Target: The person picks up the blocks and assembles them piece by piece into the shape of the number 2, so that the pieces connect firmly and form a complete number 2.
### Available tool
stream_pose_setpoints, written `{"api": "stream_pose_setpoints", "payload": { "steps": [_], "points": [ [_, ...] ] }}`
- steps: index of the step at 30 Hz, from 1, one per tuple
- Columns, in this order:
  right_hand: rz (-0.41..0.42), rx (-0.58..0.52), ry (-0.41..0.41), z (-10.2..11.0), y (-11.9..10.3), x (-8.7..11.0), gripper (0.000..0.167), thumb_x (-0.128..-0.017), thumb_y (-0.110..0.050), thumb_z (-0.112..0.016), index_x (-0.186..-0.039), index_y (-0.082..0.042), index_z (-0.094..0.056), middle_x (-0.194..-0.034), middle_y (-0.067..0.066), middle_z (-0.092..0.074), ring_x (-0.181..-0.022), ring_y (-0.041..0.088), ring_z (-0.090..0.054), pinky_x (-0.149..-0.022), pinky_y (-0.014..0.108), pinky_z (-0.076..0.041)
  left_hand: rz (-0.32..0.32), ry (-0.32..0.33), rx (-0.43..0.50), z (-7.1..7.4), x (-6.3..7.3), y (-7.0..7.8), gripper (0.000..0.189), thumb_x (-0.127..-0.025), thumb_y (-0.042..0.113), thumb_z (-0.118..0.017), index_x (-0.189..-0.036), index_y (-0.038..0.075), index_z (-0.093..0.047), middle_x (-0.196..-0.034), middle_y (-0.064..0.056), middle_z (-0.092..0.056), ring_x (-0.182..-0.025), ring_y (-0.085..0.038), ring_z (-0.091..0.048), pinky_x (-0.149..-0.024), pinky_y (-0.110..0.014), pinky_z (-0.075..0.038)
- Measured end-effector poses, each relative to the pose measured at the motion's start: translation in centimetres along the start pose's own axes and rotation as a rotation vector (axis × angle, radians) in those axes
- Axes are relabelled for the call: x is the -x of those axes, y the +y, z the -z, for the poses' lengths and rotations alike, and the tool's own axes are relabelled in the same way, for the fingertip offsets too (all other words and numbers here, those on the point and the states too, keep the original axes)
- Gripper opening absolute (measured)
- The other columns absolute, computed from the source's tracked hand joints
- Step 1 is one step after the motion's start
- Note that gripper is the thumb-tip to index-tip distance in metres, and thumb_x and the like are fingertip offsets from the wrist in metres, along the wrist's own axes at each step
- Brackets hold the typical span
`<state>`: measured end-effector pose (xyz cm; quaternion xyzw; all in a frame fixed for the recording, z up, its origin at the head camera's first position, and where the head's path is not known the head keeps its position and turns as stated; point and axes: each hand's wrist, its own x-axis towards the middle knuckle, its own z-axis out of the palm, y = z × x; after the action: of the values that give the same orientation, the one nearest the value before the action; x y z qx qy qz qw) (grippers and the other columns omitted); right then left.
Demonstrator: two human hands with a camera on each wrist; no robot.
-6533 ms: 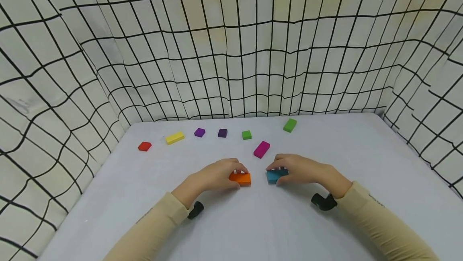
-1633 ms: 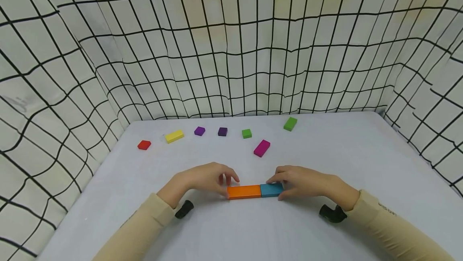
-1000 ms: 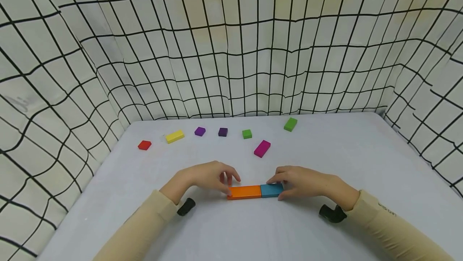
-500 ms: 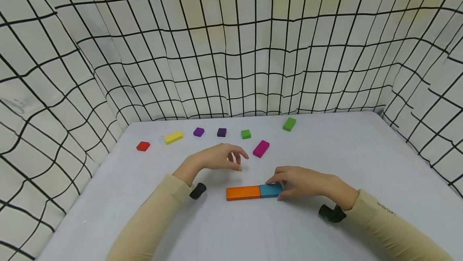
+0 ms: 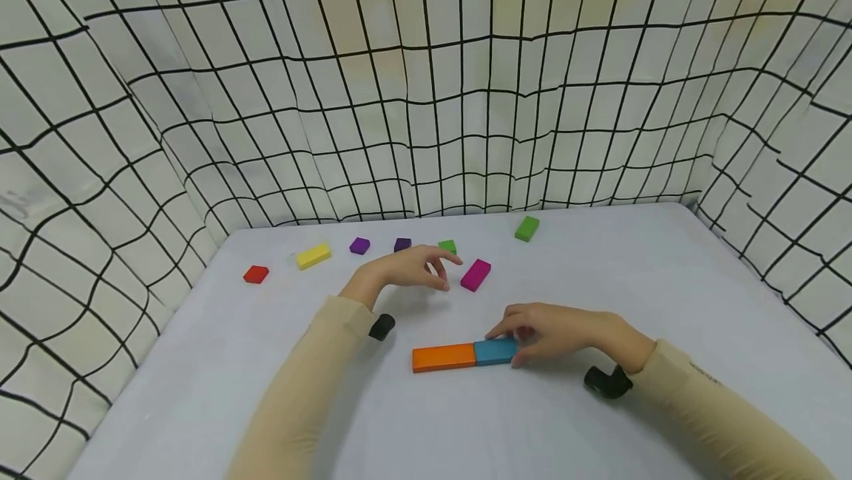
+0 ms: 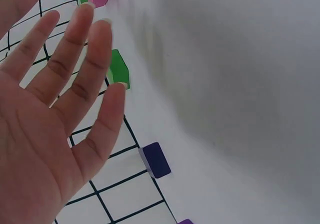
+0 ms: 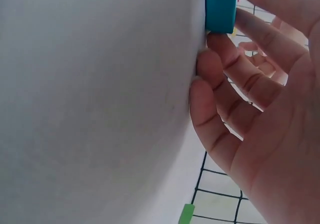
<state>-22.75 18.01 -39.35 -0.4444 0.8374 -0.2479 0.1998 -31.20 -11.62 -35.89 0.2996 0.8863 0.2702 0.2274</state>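
Observation:
An orange block (image 5: 442,357) and a blue block (image 5: 494,351) lie end to end on the white table, touching in one line. My right hand (image 5: 562,330) pinches the blue block between thumb and index finger; in the right wrist view the blue block (image 7: 220,9) sits between them, other fingertips resting on the table. My left hand (image 5: 411,267) hovers above the table with fingers apart and holds nothing. Just right of its fingertips lies a magenta block (image 5: 475,275). Behind that hand a small green block (image 5: 448,246) and a dark purple block (image 5: 402,244) are partly covered.
Toward the back left lie a red block (image 5: 256,274), a yellow block (image 5: 313,256) and a purple block (image 5: 359,245). A longer green block (image 5: 527,228) is at the back right. White walls with a black grid net (image 5: 426,117) enclose the table's back and sides.
Earlier the orange and blue blocks stood apart; they were brought together. My left hand has since let go of the orange block and moved away toward the magenta one. My right hand stays put.

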Motion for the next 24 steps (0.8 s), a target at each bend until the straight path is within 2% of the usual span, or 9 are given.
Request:
{"api": "stream_pose_setpoints", "payload": {
  "steps": [4, 12, 19, 24],
  "points": [
    [0.001, -0.044, -0.021, 0.1, 0.3, 0.1, 0.044, -0.093, -0.028, -0.078, -0.134, -0.017, -0.068, -0.101, -0.011, -0.058, -0.093, 0.009, -0.052, -0.081, 0.026, -0.049, 0.007, -0.022, -0.007, 0.1, -1.2, -0.2, 0.058, -0.096, 0.023, -0.072, -0.150, 0.015, -0.052, -0.114, -0.003, -0.067, -0.106, -0.022, -0.058, -0.094, -0.038, -0.048],
    [0.016, -0.091, -0.044, 0.2, 1.0, -0.2, 0.043, -0.093, -0.029, -0.078, -0.133, -0.015, -0.069, -0.100, -0.011, -0.059, -0.093, 0.009, -0.053, -0.081, 0.026, -0.049, 0.027, -0.083, 0.017, 0.2, -2.6, -0.2, 0.060, -0.095, 0.017, -0.072, -0.151, 0.015, -0.051, -0.113, -0.004, -0.067, -0.117, -0.023, -0.054, -0.105, -0.044, -0.043],
    [0.012, -0.092, -0.043, 0.0, 1.4, -0.2, 0.043, -0.093, -0.029, -0.078, -0.132, -0.015, -0.069, -0.099, -0.012, -0.058, -0.093, 0.008, -0.053, -0.080, 0.025, -0.049, 0.032, -0.106, 0.057, 0.0, -4.2, 0.0, 0.062, -0.094, 0.015, -0.072, -0.152, 0.017, -0.050, -0.112, -0.004, -0.065, -0.107, -0.020, -0.058, -0.095, -0.035, -0.048],
    [0.012, -0.074, -0.040, 0.0, 1.4, -0.2, 0.043, -0.093, -0.030, -0.077, -0.133, -0.016, -0.069, -0.099, -0.012, -0.058, -0.092, 0.008, -0.052, -0.080, 0.025, -0.048, 0.056, -0.110, 0.026, -0.1, -5.3, 0.3, 0.070, -0.090, 0.014, -0.077, -0.153, 0.019, -0.048, -0.115, -0.004, -0.063, -0.106, -0.020, -0.060, -0.098, -0.040, -0.049]
  ]
}}
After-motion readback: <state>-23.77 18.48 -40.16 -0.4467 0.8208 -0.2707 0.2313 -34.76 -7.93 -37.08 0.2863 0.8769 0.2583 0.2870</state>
